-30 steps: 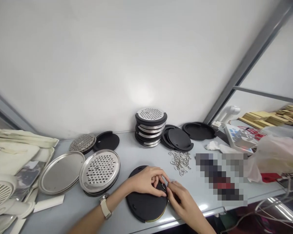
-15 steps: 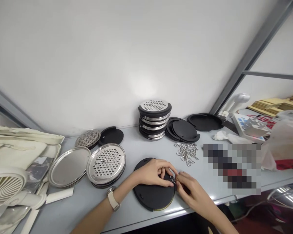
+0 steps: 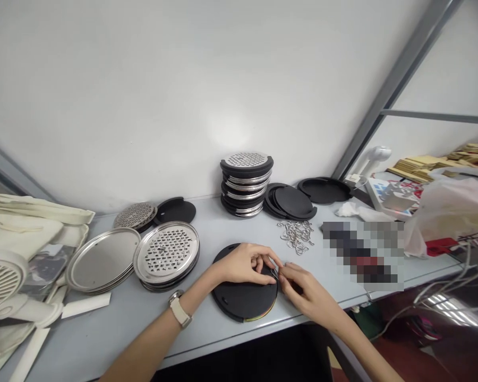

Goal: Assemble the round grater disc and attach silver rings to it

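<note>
A black round plate (image 3: 239, 305) with small slots lies near the table's front edge, a yellowish rim showing along its lower right. Resting across it, my left hand (image 3: 249, 265) has its fingers curled at the plate's right side, thumb along the top. My right hand (image 3: 300, 286) pinches a small metal wire hook (image 3: 274, 274) at that same edge; its far end is hidden by fingers. Beyond my hands lies a loose pile of similar wire hooks (image 3: 297, 236).
Perforated metal grater discs (image 3: 167, 252) and plain metal discs (image 3: 103, 260) lie on the left. A tall stack of discs (image 3: 247, 185) stands by the wall, with black plates (image 3: 292, 201) beside it. A fan (image 3: 3, 286) is at far left, a plastic bag (image 3: 454, 212) at right.
The camera view has shifted slightly, so the scene sits higher and further left. My hands stay at the plate's right edge with the wire hook.
</note>
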`<state>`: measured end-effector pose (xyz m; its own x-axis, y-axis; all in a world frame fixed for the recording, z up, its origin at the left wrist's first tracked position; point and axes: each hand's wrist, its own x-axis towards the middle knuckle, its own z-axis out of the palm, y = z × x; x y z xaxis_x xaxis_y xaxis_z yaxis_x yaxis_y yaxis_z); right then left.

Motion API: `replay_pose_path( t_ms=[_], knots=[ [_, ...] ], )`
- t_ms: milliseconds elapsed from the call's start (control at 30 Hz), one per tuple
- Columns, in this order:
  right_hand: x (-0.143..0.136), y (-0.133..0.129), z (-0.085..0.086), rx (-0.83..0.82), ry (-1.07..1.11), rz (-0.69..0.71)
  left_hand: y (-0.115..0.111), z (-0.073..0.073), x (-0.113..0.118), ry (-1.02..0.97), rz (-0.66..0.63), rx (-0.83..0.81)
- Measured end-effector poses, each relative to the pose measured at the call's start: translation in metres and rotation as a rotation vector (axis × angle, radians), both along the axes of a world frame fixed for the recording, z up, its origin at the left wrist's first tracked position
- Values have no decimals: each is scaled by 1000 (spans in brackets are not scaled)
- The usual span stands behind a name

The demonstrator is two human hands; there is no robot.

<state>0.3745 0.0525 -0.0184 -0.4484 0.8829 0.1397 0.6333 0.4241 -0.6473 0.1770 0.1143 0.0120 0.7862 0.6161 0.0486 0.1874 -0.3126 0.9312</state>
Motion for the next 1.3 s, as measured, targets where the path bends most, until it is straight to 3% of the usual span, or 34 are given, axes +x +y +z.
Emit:
replay_pose_path(
  t_ms=[1300],
  knots=[
    [0,0,-1,23,24,-7,2,-3,-2,-27,-6,-30]
  ],
)
